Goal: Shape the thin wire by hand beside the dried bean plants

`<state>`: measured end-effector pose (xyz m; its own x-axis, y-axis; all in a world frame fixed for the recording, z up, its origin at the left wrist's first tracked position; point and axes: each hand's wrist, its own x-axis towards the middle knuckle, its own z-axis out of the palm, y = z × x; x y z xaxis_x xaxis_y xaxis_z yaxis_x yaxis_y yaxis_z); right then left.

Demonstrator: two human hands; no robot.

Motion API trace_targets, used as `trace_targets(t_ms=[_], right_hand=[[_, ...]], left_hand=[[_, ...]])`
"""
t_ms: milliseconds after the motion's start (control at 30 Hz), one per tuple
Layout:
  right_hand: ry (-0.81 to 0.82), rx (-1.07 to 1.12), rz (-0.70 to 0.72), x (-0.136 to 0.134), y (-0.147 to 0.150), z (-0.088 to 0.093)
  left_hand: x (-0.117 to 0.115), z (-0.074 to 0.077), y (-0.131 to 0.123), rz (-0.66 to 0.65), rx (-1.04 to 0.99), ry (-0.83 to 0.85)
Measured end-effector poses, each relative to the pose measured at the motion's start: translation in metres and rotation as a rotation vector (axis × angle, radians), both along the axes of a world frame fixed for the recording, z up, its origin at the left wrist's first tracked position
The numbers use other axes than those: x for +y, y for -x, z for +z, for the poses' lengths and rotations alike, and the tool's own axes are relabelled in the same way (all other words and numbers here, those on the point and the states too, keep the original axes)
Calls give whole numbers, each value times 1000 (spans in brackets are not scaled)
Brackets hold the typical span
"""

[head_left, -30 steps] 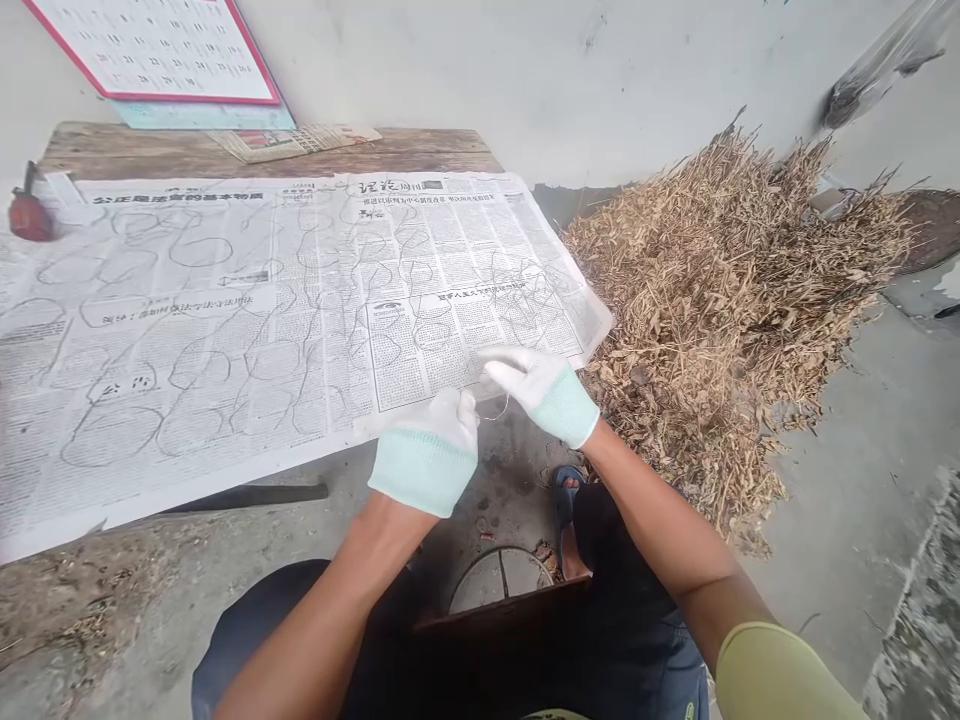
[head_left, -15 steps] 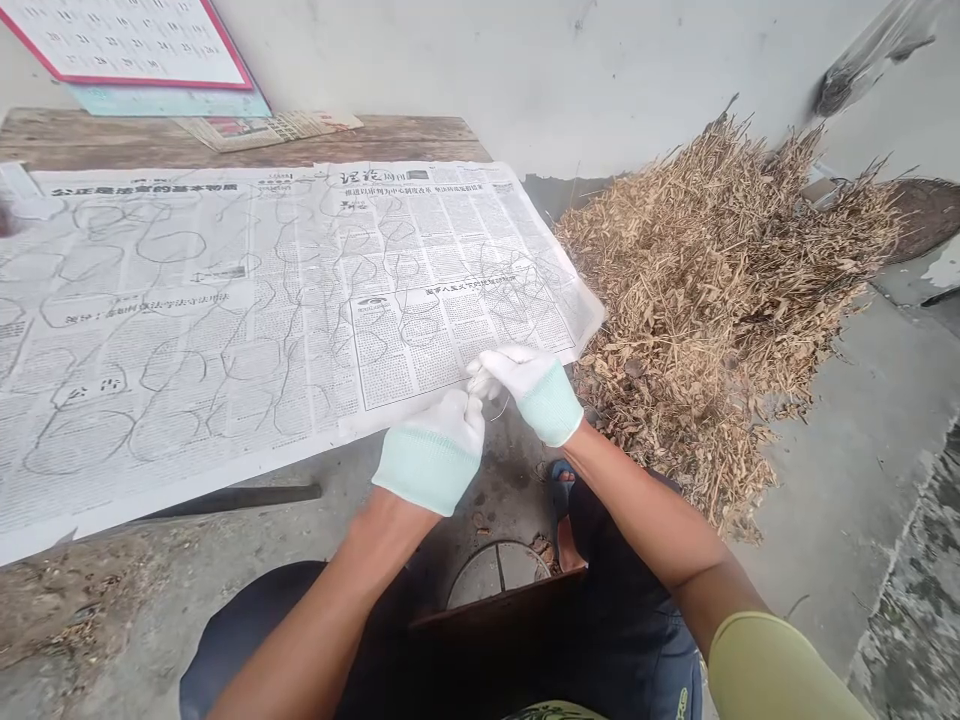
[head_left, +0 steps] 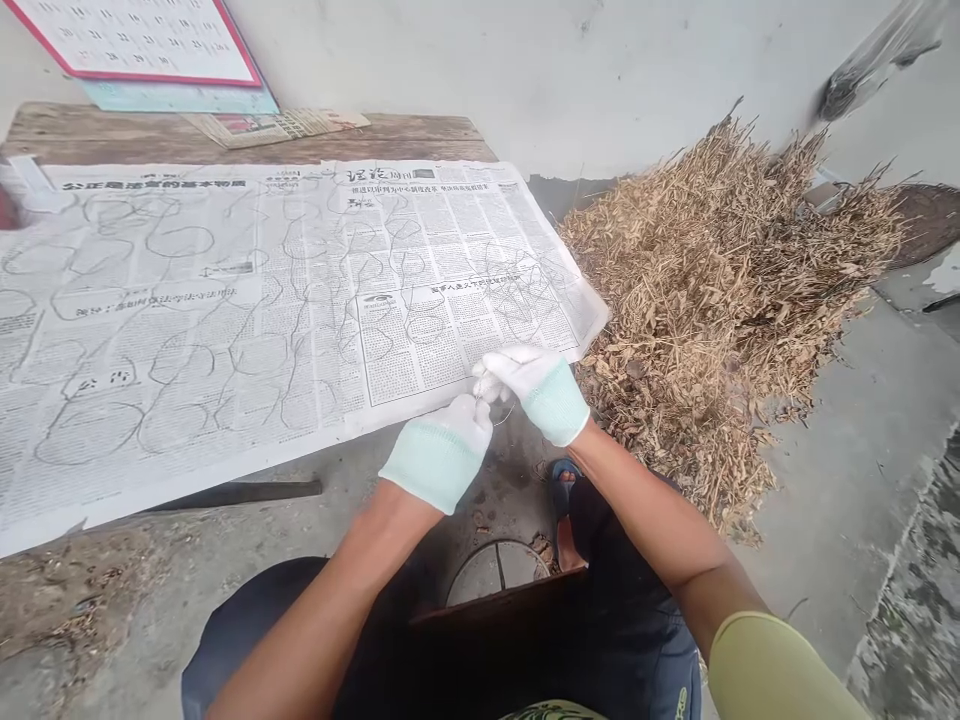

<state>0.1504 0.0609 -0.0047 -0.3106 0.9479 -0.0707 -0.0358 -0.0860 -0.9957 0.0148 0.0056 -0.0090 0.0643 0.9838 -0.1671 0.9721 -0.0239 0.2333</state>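
Just off the near edge of the brown wooden worktop [head_left: 427, 134], the white-gloved left hand [head_left: 454, 430] and white-gloved right hand [head_left: 529, 375] pinch a thin, pale, curved strand [head_left: 509, 414] between narrowed fingers [head_left: 491, 384], apparently shaping it; next calls for fine, steady control.

Newspaper sheets [head_left: 405, 382]: were thin matt paper, lightly creased. Tabletop [head_left: 135, 140]: was wood, rough and weathered. Gloves [head_left: 555, 400]: were matt knitted cloth, ribbed at the cuff. Heaped stalks [head_left: 697, 270]: looked dry, coarse. Wall [head_left: 487, 70]: was matt, fairly smooth.
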Motion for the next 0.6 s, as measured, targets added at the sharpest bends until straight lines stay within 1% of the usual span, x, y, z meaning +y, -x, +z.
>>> trace_targets(t_ms=[67, 167, 300, 467, 600], right_hand=[[4, -2, 9, 1, -1, 3], [-9, -19, -30, 3, -2, 6], [-24, -45, -58, 2, -3, 11], [-6, -23, -80, 1, -5, 16], [-2, -51, -65, 0, -6, 18]], left_hand=[[2, 0, 2, 38, -57, 21], [4, 3, 4, 118, -198, 56], [5, 7, 7, 162, -369, 63], [2, 11, 17, 228, -709, 122], [-1, 14, 15, 323, -885, 159]])
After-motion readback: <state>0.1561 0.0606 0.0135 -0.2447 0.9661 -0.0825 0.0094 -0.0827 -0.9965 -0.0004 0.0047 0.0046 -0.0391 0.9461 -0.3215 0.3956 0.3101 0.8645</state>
